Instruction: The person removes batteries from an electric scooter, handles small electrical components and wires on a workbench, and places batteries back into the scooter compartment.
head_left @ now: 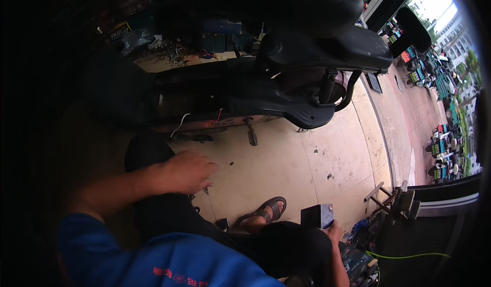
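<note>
My right hand [333,232] grips a dark rectangular box [318,216] with one paler, shiny side, by its lower right edge, beside my right knee. What kind of box it is I cannot make out. My left hand [190,172] hovers over my left knee, its fingers curled and smeared by motion. Whether it holds something is hidden. Ahead of me stands a black electric scooter [307,47]. A white wire [180,124] and a red wire [220,115] stick out of its near side, above a pedal [250,132].
Behind the scooter, tangled wires and parts [179,54] lie heaped. A small wooden stool [404,203] stands at the right, near piled tools and parts [360,259] and a green cable [409,257]. Dark bits [329,176] dot the tiled floor. Parked scooters [440,149] line the outside.
</note>
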The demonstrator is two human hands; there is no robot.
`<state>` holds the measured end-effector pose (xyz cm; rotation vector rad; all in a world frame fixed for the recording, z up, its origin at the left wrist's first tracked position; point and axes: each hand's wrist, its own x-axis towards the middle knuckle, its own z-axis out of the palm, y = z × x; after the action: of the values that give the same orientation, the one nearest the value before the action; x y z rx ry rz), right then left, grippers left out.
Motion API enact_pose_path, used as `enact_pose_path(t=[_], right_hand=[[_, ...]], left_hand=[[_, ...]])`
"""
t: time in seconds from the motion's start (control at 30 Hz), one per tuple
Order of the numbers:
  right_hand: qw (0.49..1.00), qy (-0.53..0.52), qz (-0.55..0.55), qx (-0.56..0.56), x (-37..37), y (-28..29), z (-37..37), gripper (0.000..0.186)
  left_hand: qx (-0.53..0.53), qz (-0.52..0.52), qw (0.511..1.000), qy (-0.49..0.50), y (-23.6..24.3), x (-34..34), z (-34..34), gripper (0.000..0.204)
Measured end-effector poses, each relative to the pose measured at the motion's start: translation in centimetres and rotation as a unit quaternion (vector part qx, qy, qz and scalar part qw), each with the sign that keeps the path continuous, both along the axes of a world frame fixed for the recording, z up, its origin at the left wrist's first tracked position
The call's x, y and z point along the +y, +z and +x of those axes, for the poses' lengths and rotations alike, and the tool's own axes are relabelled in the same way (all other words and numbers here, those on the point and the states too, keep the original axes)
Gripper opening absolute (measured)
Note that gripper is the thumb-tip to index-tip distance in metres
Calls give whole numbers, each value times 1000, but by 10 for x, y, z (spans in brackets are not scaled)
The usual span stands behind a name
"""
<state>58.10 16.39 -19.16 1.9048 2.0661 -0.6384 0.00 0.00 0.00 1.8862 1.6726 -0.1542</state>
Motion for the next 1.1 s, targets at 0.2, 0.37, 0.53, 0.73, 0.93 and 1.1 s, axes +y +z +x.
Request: enact_pose_path(t=[0.2,0.37,0.53,0.73,0.93,1.1], right_hand=[[949,248,-12,193,33,66,-179,66],[901,414,21,127,19,185,-318,58],[797,583,25,154,-9,290,-401,53],[727,681,18,90,-27,342,-462,46],[643,739,103,174,-37,360,-510,46],[671,702,139,194,-33,375,-534,40]], left_hand=[[-314,95,896,300,-48,-19,44,36],[-439,72,785,432,-93,41,-7,47],[-612,-266,696,266,-102,99,-63,78],[-689,-301,616,234,-33,64,-25,47],[-751,-189,575,263,-9,39,-49,47],[-683,-62,676,271,-6,25,-135,60]])
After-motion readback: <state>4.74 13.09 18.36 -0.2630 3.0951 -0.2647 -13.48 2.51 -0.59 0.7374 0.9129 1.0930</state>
